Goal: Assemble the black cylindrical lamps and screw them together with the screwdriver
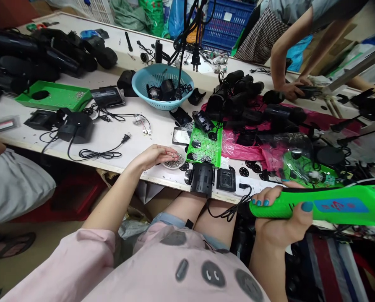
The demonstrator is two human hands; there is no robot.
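Observation:
My left hand (157,156) is over a small round dish (178,166) of tiny metal screws (171,163), fingers pressed together with a few screws at the fingertips. In my right hand (278,214) is a bright green electric screwdriver (329,205) with a blue label, its body running off the right edge. Between the hands, a black plastic housing (202,178) stands at the table's front edge, its cord trailing to the right. A square black part (226,180) lies beside it. Behind them is a green perforated tray (217,147) with black pieces on it.
A blue colander (140,90) holds black parts, with cords hanging above. Black housings pile up on a pink sheet (259,155). At left are a green tray (27,100) and a corded black unit (77,128). A co-worker's hands (290,90) work across the table; another person sits left.

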